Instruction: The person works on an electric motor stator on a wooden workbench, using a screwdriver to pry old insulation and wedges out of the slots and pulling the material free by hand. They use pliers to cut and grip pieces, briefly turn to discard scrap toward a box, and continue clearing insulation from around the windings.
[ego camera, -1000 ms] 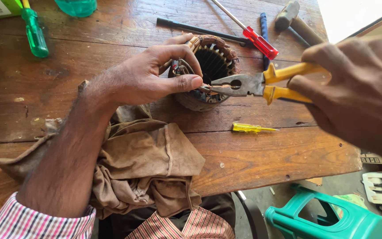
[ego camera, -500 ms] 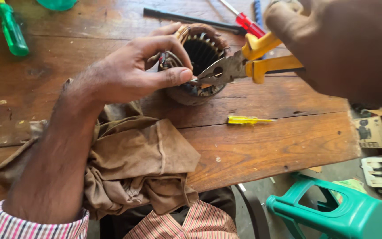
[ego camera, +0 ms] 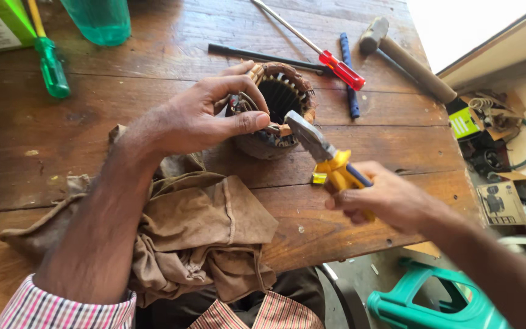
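Stator [ego camera: 278, 113] shows copper windings around dark slots.

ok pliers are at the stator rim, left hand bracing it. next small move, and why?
Probably squeeze the pliers and draw gently toward the right hand. Their nose meets the winding at the stator rim beside the left hand thumb, which braces the core on the table.

Bare surface [ego camera: 397, 131] lies open to the right of my stator [ego camera: 278, 113]. A red screwdriver [ego camera: 336, 66] and hammer [ego camera: 406, 58] crowd the far side; a rumpled brown cloth [ego camera: 205, 234] blocks the near left.
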A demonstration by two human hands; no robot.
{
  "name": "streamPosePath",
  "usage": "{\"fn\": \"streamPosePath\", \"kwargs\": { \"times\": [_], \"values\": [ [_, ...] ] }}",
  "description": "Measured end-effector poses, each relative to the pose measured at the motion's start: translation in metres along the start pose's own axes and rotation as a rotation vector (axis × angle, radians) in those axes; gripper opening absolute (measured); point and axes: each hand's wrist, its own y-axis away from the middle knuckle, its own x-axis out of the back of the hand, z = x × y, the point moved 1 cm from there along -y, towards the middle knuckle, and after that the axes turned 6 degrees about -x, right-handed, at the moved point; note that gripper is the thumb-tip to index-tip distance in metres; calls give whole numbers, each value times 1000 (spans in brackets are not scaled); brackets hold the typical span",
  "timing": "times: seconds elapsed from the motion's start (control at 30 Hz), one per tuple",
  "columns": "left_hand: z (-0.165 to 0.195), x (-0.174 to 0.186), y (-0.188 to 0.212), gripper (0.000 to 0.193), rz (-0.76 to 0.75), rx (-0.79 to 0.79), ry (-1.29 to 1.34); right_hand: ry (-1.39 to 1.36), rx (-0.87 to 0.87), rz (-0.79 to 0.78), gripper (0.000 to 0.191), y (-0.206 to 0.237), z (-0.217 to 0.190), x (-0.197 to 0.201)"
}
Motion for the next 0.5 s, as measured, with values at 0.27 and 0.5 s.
{"fn": "streamPosePath", "kwargs": {
  "times": [0.27,0.5],
  "values": [
    [2,1,-1,28,1,46,10,-505,657,113,41,51,35,13],
    [18,-15,-8,25,182,-156,-294,975,133,1322,49,71,75,63]
  ]
}}
